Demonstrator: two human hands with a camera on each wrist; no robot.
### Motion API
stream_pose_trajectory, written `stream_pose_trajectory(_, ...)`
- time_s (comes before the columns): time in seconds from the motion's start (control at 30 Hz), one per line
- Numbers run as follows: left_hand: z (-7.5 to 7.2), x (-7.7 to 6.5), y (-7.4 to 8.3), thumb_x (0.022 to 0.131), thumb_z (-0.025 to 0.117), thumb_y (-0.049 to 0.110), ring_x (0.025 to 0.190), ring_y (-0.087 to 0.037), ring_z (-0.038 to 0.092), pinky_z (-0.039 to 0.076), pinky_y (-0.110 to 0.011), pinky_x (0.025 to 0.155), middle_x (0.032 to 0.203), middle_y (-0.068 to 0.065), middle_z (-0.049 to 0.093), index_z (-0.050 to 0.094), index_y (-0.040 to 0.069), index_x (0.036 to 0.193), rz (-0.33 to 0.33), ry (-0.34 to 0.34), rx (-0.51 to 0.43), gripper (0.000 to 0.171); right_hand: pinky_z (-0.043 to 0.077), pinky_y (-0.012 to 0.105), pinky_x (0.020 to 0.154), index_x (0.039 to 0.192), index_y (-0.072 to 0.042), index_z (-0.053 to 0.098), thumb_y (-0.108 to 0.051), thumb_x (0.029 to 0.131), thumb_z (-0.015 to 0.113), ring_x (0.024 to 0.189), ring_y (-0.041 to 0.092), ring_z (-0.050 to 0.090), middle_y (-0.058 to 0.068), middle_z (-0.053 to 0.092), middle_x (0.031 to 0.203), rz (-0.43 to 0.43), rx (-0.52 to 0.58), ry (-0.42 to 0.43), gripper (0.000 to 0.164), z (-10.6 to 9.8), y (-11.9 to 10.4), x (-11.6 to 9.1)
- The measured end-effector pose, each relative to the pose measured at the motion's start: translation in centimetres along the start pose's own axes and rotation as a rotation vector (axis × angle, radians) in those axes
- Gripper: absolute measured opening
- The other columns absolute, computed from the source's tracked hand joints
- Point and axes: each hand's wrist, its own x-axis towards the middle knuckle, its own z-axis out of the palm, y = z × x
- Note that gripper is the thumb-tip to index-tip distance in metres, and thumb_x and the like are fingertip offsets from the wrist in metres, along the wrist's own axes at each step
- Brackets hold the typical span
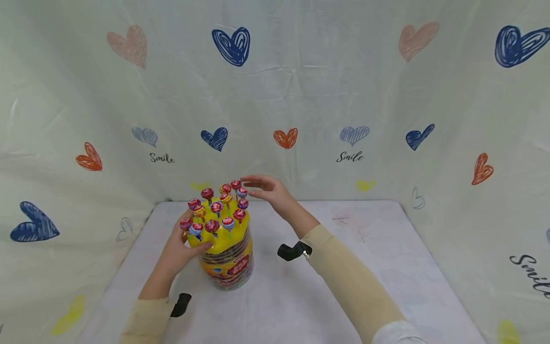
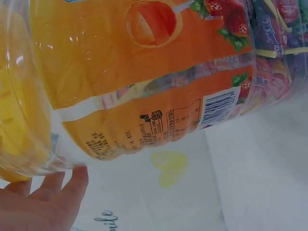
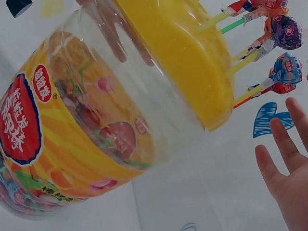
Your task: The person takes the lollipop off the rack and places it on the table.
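A clear plastic jar [image 1: 238, 270] with an orange and yellow label stands upright on the table, wrapped sweets showing through its wall. Its yellow lid [image 1: 223, 242] holds several wrapped lollipops [image 1: 216, 207] on sticks, heads up. My left hand [image 1: 178, 251] grips the lid from the left, thumb across the front and fingers round the far side. In the left wrist view those fingers [image 2: 74, 190] lie at the jar's neck. Behind the lollipops on the right, my right hand [image 1: 272, 193] has its fingers extended. The right wrist view shows its fingertips [image 3: 276, 129] just beside a blue-wrapped lollipop [image 3: 287, 68], holding nothing.
A white cloth covers the table [image 1: 343, 267]. A pale curtain [image 1: 292, 91] printed with hearts and "Smile" hangs behind and at both sides. Black wrist devices [image 1: 294, 251] sit on both sleeves.
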Motion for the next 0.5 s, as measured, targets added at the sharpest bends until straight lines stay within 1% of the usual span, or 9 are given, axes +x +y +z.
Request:
stream_pose_trajectory(0.1,-0.3,0.4,-0.3,0.083,0.079,0.021,0.142,-0.045,0.013,0.013,-0.065,0.112,0.158,-0.022,0.015,0.007,0.011,0.157,-0.009,-0.029,-0.013,0.103,0.044,0.039,0.103,0.13,-0.001,0.059,-0.011,0.097,0.058,0.122,0.029,0.054,0.011,0.06,0.13,0.017,0.002,0.008,0.035,0.1,0.1,0.3)
stream_pose_trajectory(0.17,-0.4,0.7,-0.4,0.083,0.079,0.024,0.141,-0.048,0.014,0.018,-0.066,0.11,0.158,-0.022,0.016,0.007,0.016,0.158,-0.017,-0.048,-0.023,0.104,0.044,0.039,0.103,0.129,0.0,0.06,-0.011,0.097,0.058,0.119,0.025,0.057,0.01,0.062,0.127,0.025,0.013,0.006,0.033,0.1,0.1,0.6)
stream_pose_trajectory(0.27,-0.6,1.1,-0.7,0.083,0.079,0.025,0.14,-0.05,0.016,0.024,-0.068,0.107,0.157,-0.022,0.019,0.007,0.019,0.158,-0.014,-0.071,-0.037,0.104,0.045,0.039,0.102,0.126,0.003,0.061,-0.009,0.097,0.057,0.116,0.024,0.058,0.012,0.063,0.124,0.021,0.03,-0.009,0.031,0.2,0.0,0.8)
stream_pose_trajectory(0.33,-0.7,1.3,-0.8,0.084,0.078,0.026,0.139,-0.051,0.017,0.026,-0.068,0.105,0.156,-0.022,0.02,0.006,0.02,0.158,-0.015,-0.083,-0.039,0.103,0.046,0.038,0.101,0.125,0.004,0.061,-0.008,0.098,0.055,0.115,0.024,0.059,0.013,0.064,0.123,0.02,0.033,-0.021,0.03,0.3,-0.1,0.9)
stream_pose_trajectory(0.5,-0.7,1.5,-1.1,0.085,0.077,0.026,0.139,-0.051,0.018,0.028,-0.068,0.104,0.154,-0.023,0.024,0.008,0.019,0.158,-0.002,-0.091,-0.046,0.1,0.047,0.037,0.1,0.124,0.007,0.061,-0.006,0.098,0.054,0.113,0.025,0.059,0.013,0.064,0.122,0.034,0.027,-0.034,0.03,0.3,-0.2,1.1)
